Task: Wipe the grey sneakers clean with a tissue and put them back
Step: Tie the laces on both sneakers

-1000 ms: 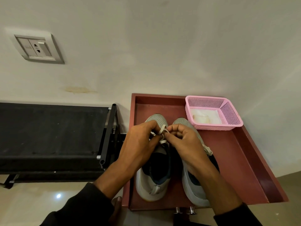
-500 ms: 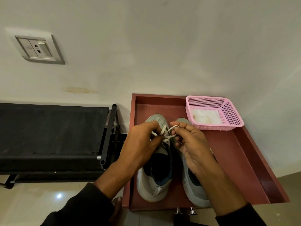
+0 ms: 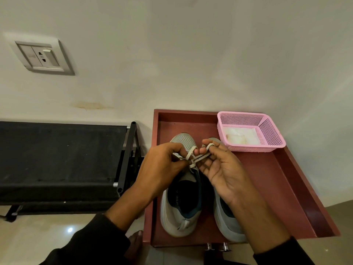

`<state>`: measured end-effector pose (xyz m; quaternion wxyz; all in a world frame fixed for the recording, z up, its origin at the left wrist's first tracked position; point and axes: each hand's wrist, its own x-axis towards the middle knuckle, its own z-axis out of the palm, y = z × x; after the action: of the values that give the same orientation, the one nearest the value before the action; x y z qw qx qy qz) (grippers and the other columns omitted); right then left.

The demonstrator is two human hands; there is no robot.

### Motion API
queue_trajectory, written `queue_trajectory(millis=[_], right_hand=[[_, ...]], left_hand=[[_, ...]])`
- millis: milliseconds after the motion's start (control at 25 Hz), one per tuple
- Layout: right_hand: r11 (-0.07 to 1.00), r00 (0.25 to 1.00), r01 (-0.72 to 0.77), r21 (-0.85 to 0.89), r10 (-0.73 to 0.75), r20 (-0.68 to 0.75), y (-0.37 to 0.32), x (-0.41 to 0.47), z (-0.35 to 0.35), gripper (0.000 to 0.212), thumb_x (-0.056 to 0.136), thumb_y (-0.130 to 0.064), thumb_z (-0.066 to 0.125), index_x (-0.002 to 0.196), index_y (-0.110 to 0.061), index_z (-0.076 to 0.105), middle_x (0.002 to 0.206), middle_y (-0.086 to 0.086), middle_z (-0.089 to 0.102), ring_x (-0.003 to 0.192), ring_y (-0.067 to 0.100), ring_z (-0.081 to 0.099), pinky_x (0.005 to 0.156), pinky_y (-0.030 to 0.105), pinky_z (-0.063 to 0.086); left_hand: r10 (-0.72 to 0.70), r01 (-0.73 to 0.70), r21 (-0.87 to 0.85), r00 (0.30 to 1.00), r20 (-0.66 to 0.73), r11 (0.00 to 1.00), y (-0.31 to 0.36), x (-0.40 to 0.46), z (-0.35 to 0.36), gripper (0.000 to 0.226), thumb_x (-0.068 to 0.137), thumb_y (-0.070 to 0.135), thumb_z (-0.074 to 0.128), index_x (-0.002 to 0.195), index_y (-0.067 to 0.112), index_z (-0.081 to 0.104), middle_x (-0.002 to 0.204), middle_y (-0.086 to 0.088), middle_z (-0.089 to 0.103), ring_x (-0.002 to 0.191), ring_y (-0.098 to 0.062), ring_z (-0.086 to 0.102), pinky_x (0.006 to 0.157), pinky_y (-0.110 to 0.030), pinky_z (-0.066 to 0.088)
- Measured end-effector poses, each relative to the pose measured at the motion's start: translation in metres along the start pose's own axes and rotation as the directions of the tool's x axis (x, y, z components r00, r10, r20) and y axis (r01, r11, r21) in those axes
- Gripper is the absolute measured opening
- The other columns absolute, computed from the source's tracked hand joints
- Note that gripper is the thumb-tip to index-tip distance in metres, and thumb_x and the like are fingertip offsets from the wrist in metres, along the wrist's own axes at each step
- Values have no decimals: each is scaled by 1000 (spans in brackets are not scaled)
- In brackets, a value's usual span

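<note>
Since half a second back, right hand (image 3: 225,169) has turned palm-up and pulled its lace loop out toward 2 o'clock, so the bow shows wider. Left hand (image 3: 162,169) barely shifted. Both hands sit over the left sneaker (image 3: 181,203): left hand's fingers curl in and pinch one strand of the white lace (image 3: 193,157), right hand has a loop hooked over its index finger with thumb and fingertips pinching it, other fingers half open. Held apart like that, my guess, to keep tension while the knot gets worked; tying or untying, cannot tell.

Grey sneakers stand side by side, toes at 12 o'clock, heels at 6, inside the red-brown tray (image 3: 286,188). Right sneaker (image 3: 227,222) is partly hidden under the right wrist. Pink basket (image 3: 271,134) sits in the tray's 1 o'clock corner, tissue (image 3: 240,135) lying in it, near enough to grab. No tissue in either hand, so wiping isn't happening now. Black bench (image 3: 57,159) at 9 o'clock, wall socket (image 3: 43,57) at 10 o'clock.
</note>
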<state>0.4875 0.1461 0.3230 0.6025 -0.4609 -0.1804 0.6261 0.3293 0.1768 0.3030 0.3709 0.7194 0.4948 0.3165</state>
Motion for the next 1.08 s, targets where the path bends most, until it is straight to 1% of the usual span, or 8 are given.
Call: queue_trajectory(millis=[160,400,640,720,800,920,1000,1080], right_hand=[[999,998,19,-27,-21,-61,2,5,0,25,100,-3,41,91,-12,63,62,1,56,61,12,60,77,34,49],[994,978,92,-65,-102,-180,4,9,-1,28,100,-1,42,87,-13,64,59,0,48,56,11,52,64,26,49],[993,957,96,-70,-111,-267,3,11,0,27,100,0,43,87,-13,64,61,1,48,57,12,51,64,24,49],[995,957,94,-45,-102,-273,1,11,-2,26,100,0,43,88,-12,63,60,1,49,58,12,51,63,25,49],[994,964,100,-34,-105,-245,1,10,-3,24,100,-2,43,89,-12,63,61,1,53,60,12,56,65,26,51],[991,981,123,-46,-129,-147,3,6,0,22,101,-6,43,93,-13,63,67,1,62,67,13,65,76,35,53],[989,983,144,-42,-148,-112,2,3,1,23,102,-6,42,96,-12,64,72,3,68,74,16,69,81,38,53],[984,982,172,-44,-175,-71,0,2,3,23,102,-6,42,102,-10,65,84,6,74,87,21,73,85,37,56]], left_hand=[[-18,34,-123,991,133,992,-2,4,-10,6,77,34,80,75,36,75,87,12,76,83,-9,72,78,-44,61],[-46,46,5,978,204,999,-9,5,-20,7,77,37,80,80,38,74,85,14,75,86,-4,71,82,-45,60],[-118,91,117,960,253,989,-10,5,-27,7,78,37,80,78,39,74,84,15,75,84,-3,70,81,-42,60],[-106,101,30,960,260,994,-6,3,-23,5,80,30,79,80,31,74,86,11,76,85,-7,71,84,-41,60],[-105,150,-181,966,237,972,1,1,-15,3,84,18,77,86,18,74,90,0,77,87,-18,73,84,-37,61],[-250,310,-543,951,183,780,14,-4,-1,4,91,6,67,92,4,70,93,-11,76,78,-14,71,68,-18,57],[-291,345,-589,938,189,731,17,-4,7,13,96,10,61,96,2,71,83,-8,75,65,-6,64,57,-13,50],[-267,316,-548,949,169,774,15,-4,11,23,100,19,56,97,4,73,74,-2,70,59,-5,57,58,-15,47]])
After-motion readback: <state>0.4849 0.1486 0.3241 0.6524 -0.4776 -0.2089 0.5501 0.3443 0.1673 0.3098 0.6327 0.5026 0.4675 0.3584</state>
